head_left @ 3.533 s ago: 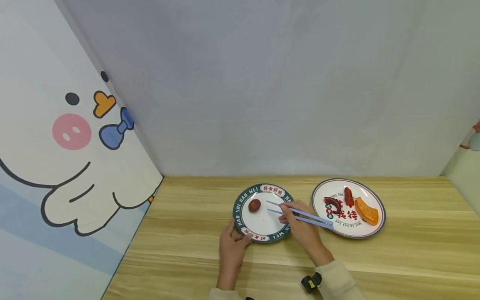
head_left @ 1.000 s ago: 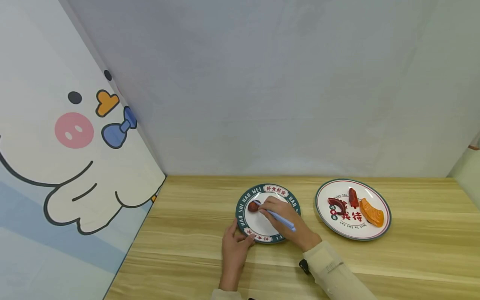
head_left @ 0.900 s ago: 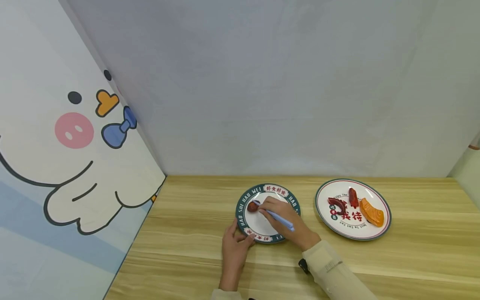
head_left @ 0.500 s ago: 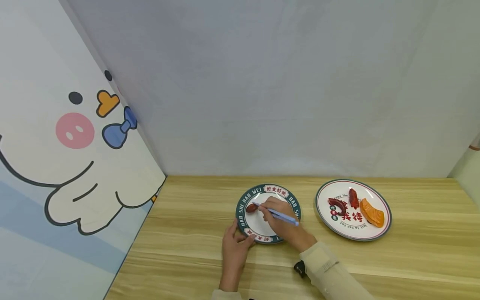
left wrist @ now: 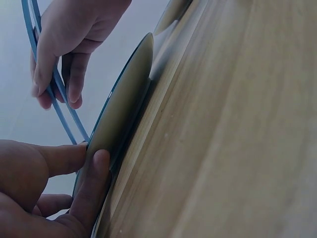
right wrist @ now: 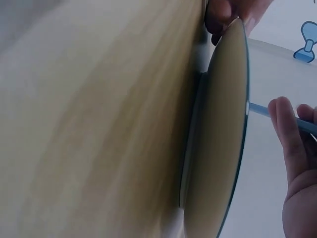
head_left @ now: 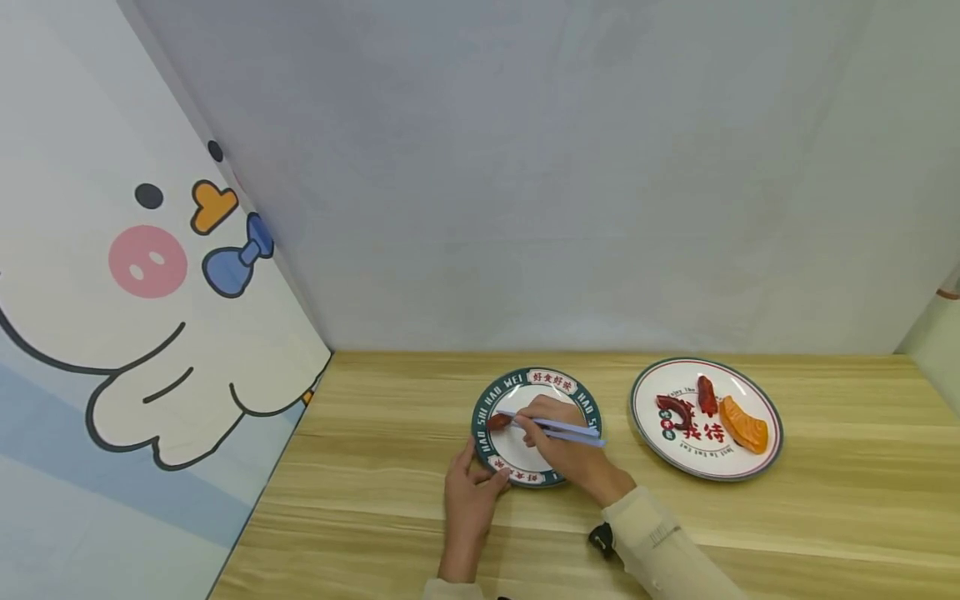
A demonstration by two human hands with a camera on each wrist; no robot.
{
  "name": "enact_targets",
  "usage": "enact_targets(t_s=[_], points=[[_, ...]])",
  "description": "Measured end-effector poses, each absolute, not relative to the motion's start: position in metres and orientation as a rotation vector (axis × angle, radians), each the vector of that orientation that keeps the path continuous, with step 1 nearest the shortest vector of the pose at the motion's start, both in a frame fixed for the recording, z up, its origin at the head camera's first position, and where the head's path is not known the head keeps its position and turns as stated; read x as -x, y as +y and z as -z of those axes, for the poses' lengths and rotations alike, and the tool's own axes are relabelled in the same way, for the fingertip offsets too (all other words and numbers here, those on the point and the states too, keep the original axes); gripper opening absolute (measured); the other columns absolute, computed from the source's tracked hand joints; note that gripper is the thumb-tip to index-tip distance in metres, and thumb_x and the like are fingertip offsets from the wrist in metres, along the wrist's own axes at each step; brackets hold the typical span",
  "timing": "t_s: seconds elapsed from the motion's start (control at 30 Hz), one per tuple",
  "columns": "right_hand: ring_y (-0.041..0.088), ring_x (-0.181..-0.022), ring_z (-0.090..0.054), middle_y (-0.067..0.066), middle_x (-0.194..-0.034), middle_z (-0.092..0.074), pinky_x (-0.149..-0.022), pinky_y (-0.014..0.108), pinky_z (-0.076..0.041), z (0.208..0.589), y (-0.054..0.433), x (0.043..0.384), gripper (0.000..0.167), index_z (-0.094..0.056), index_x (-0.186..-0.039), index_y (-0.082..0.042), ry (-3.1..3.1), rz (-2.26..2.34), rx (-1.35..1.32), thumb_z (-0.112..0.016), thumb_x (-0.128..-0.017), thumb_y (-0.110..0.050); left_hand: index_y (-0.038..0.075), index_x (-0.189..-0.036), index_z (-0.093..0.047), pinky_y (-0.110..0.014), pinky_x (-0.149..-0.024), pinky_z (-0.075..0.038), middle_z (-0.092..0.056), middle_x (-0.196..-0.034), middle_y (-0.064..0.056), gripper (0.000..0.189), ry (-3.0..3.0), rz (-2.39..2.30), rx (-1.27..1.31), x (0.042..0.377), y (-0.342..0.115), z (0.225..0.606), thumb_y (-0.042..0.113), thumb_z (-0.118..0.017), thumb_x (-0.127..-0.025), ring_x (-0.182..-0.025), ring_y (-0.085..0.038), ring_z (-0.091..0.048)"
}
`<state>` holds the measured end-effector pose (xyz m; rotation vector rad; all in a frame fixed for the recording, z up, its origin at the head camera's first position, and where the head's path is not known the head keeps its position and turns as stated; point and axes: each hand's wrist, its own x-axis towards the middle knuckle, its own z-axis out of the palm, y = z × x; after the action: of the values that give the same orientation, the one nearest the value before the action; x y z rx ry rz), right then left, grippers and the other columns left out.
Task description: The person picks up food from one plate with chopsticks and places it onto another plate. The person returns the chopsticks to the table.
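My left hand point(head_left: 471, 506) grips the near left rim of a white plate with a dark green lettered border point(head_left: 495, 387). In the left wrist view, the thumb and a finger pinch that edge. Over the plate, my right hand point(head_left: 564, 443) holds a pair of light blue chopsticks point(head_left: 573, 433), their back ends slightly spread. Their tips are right at a small, glossy reddish-brown oval food piece point(head_left: 498, 422) by the plate's left inner edge. The right wrist view shows a chopstick point(right wrist: 258, 108) passing behind the raised rim, which hides the food.
A second white plate point(head_left: 651, 383) stands to the right. On it lie a curled dark red piece point(head_left: 681, 413), a small red piece point(head_left: 707, 396) and an orange, salmon-like slice point(head_left: 744, 427). The wooden table point(head_left: 375, 467) meets a pale backdrop behind both plates.
The right hand has moved left, bringing the chopstick tips from beside the brown piece onto it. The piece has shifted slightly left and now appears narrower. The left hand has kept its grip.
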<state>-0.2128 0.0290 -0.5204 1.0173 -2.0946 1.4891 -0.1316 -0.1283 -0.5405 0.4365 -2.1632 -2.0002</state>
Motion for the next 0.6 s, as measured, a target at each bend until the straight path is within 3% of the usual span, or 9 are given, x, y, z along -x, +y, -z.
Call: enact_targets(t_s=[0.3, 0.6], points=[[0.006, -0.061, -0.063, 0.008, -0.074, -0.068, -0.054, 0.015, -0.05, 0.5198, 0.0246, 0.2129, 0.007, -0.079, -0.092, 0.004, -2.149, -1.393, -1.052, -0.073, -0.094, 0.006, -0.018, -0.153, -0.037, -0.031, -0.07, -0.066, -0.044, -0.151, -0.037, 0.077, -2.141, 2.0, -0.428, 0.134, -0.1281, 0.5423, -0.018, -0.073, -0.085, -0.092, -0.027, -0.069], [0.016, -0.065, -0.075, 0.022, -0.085, -0.074, -0.061, 0.023, -0.062, 0.5206, 0.0237, 0.2045, 0.015, -0.078, -0.098, 0.01, -2.166, -1.786, -0.669, -0.067, -0.101, 0.001, -0.016, -0.155, -0.037, -0.029, -0.07, -0.066, -0.042, -0.153, -0.038, 0.078, -2.151, 2.008, -0.457, 0.1317, -0.1272, 0.542, -0.017, -0.073, -0.086, -0.088, -0.021, -0.068]])
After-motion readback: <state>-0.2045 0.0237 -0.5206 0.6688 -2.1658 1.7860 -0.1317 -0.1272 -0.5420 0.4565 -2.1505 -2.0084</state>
